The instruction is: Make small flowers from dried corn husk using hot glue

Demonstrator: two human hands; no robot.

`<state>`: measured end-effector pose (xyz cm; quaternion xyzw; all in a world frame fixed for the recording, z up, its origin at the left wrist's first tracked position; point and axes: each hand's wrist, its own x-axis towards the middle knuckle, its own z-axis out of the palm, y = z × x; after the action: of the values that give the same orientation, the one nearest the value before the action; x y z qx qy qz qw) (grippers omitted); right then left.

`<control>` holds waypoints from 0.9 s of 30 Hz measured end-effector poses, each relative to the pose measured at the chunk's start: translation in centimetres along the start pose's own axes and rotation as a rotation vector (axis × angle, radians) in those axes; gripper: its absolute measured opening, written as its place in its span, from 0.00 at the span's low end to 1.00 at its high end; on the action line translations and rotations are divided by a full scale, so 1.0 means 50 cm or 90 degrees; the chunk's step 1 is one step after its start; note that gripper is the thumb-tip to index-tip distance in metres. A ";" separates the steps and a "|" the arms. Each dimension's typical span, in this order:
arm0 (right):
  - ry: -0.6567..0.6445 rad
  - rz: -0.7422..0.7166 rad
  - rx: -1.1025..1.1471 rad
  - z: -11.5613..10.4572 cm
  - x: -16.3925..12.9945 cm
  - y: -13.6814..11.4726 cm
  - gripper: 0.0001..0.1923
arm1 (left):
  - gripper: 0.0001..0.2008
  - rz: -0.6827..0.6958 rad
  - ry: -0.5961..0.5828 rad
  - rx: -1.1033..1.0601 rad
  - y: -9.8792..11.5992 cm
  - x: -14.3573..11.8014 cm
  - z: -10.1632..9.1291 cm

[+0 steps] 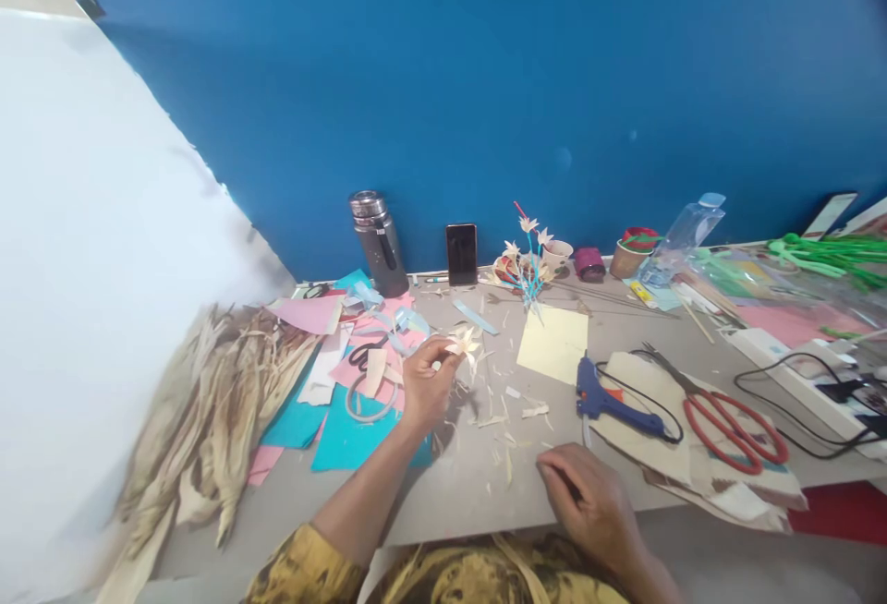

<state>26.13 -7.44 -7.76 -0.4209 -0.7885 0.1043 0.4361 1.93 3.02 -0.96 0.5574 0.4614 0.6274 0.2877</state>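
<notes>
A small pale flower (464, 345), seemingly made of dried husk, is pinched between the thumb and fingers of my left hand (430, 380) above the middle of the table. My right hand (582, 493) rests at the table's front edge, fingers curled into a loose fist with nothing visible in it. Thin husk scraps (509, 456) lie between the hands. Behind them stands a bunch of similar flowers (530, 258) on blue stems. To the right of my hands lies a blue glue gun (620, 410), its nozzle end near a yellow paper sheet (552, 343).
Dried corn husks (222, 410) are heaped at the left beside coloured paper (353, 438) and a tape ring (370, 401). A flask (381, 248) and a phone (461, 253) stand at the wall. Red-handled scissors (735, 428), a power strip (796, 382) and a bottle (686, 239) are right.
</notes>
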 end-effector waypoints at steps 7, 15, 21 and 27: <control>0.013 -0.002 -0.045 0.004 0.000 -0.003 0.07 | 0.05 0.041 0.008 0.006 0.008 -0.001 0.003; 0.020 -0.026 -0.030 0.005 -0.002 0.004 0.07 | 0.03 -0.143 0.058 -0.102 -0.006 0.013 -0.007; 0.034 -0.043 -0.006 0.005 0.007 0.005 0.06 | 0.11 -0.219 0.071 -0.132 -0.013 0.022 -0.016; 0.002 -0.021 -0.012 0.005 0.002 0.010 0.06 | 0.12 -0.268 0.053 -0.160 -0.037 0.020 -0.024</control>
<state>26.21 -7.01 -8.13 -0.4118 -0.7958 0.0893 0.4350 0.26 4.36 -2.12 0.3825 0.4971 0.6288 0.4596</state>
